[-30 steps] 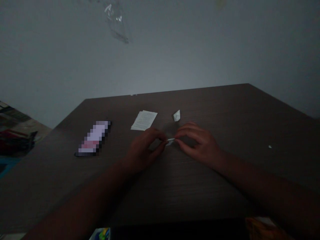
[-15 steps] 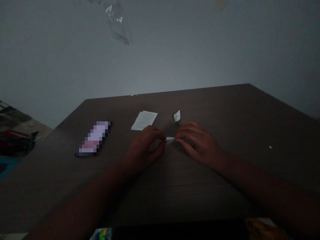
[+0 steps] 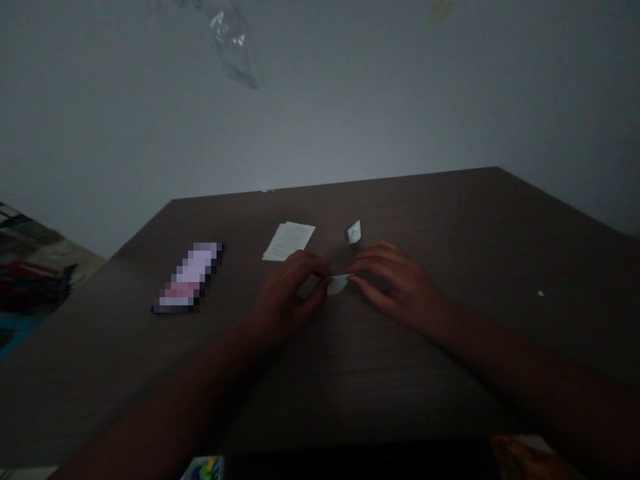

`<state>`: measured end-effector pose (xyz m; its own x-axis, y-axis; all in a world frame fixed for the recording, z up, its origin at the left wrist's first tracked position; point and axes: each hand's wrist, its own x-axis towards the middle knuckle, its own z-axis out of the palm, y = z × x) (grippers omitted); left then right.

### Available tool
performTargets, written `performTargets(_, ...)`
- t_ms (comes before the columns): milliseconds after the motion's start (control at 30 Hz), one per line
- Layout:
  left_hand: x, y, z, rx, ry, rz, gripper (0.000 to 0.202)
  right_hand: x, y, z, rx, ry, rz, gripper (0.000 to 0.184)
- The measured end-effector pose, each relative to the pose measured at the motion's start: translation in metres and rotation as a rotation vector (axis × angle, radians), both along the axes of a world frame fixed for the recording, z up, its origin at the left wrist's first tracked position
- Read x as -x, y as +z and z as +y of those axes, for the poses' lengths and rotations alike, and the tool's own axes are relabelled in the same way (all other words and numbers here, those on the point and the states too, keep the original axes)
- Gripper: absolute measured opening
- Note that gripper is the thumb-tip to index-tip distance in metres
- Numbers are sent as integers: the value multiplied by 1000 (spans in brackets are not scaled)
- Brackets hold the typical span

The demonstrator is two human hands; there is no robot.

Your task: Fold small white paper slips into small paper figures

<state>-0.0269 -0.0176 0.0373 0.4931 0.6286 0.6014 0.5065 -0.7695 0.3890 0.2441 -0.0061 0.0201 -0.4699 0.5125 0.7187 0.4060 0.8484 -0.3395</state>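
On the dark wooden table [image 3: 450,220] both of my hands meet over a small white piece of paper [image 3: 339,283]. My left hand [image 3: 290,297] pinches its left end with thumb and fingers. My right hand [image 3: 395,283] pinches its right end, fingers curled. The paper lies just above the table top, between the fingertips. The light is dim, so folds in the paper are hard to make out.
Beyond my hands lie a white printed slip [image 3: 289,241] and a small folded white scrap [image 3: 353,232]. A blurred-out oblong object [image 3: 189,277] sits to the left. A tiny white speck [image 3: 540,293] lies at the right. Clear plastic [image 3: 233,43] hangs on the wall.
The small paper between my fingertips has turned, showing a broader white face than before. Both hands stay in nearly the same place.
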Motion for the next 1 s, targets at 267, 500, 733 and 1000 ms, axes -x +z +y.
performTargets(267, -1, 0, 2, -63, -57, -5, 21, 1, -1, 0, -32, 34, 21, 14)
performTargets(500, 0, 1, 2, -79, -52, 16, 22, 1, -1, -1, -37, 16, -10, 16)
performTargets(733, 4, 1, 1, -40, -21, 19, 21, 0, 0, 0, -39, 32, 0, 15)
performTargets(1000, 3, -2, 3, -81, -53, 1, 19, 2, -1, -2, -44, 31, 2, 16)
